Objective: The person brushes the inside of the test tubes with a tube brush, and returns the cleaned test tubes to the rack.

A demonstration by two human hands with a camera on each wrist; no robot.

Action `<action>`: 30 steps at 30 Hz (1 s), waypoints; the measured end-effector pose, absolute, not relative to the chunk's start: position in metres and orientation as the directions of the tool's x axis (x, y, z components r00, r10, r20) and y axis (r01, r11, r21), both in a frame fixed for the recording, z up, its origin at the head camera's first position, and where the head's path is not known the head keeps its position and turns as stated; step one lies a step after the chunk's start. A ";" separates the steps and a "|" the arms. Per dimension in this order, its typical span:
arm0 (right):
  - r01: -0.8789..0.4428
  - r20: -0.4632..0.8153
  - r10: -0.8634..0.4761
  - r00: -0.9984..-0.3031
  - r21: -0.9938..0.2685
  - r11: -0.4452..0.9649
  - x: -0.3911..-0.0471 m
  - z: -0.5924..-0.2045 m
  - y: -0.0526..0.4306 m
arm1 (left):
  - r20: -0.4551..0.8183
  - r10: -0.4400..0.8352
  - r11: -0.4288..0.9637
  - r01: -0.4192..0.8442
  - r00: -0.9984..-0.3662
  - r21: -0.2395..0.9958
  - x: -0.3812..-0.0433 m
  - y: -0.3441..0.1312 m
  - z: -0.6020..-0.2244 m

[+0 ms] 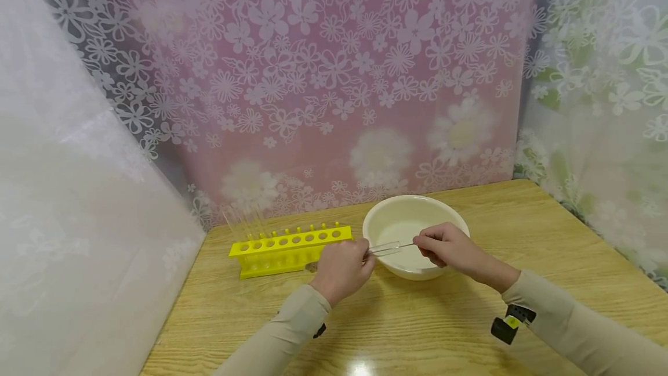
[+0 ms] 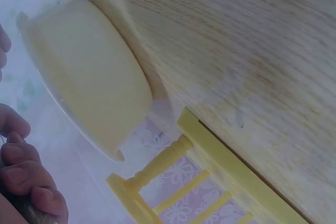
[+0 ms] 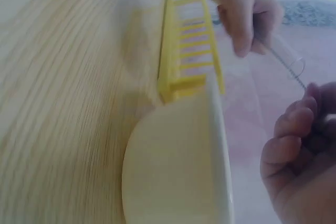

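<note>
- Left hand (image 1: 342,266) gripped a tube (image 1: 385,249), its mouth above the bowl (image 1: 412,273).
- Right hand (image 1: 451,248) pinched a wire (image 1: 407,245) running into the tube.
- Rack (image 1: 297,241) stood beside the bowl.

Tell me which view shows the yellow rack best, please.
The head view, since the rack shows every hole. The left wrist view catches only one end; the right wrist view shows it sideways, partly behind the bowl.
</note>
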State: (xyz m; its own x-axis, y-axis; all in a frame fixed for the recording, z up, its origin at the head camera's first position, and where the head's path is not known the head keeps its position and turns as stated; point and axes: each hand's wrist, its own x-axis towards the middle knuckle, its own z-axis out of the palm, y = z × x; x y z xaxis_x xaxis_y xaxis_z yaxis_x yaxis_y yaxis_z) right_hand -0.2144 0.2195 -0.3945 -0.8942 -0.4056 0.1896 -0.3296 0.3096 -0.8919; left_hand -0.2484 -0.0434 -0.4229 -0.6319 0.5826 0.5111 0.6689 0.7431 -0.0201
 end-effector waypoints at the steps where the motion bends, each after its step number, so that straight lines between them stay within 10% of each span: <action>1: -0.283 0.151 -0.391 -0.908 -0.910 0.304 -0.215 -0.393 0.219 | 0.517 0.585 0.742 0.670 -0.625 -0.029 -0.248 -0.043 -0.423; 13: 0.073 -0.127 -0.329 -0.936 -0.983 0.170 -0.215 -0.387 0.217 | 0.554 0.597 0.739 0.666 -0.580 -0.100 -0.247 -0.042 -0.424; 20: -0.331 0.220 -0.329 -0.918 -0.882 0.334 -0.210 -0.397 0.215 | 0.503 0.563 0.754 0.657 -0.656 0.013 -0.248 -0.045 -0.424; 30: -0.801 0.690 -0.451 -0.566 -0.332 0.498 -0.212 -0.403 0.217 | 0.489 0.561 0.749 0.661 -0.668 0.043 -0.248 -0.045 -0.423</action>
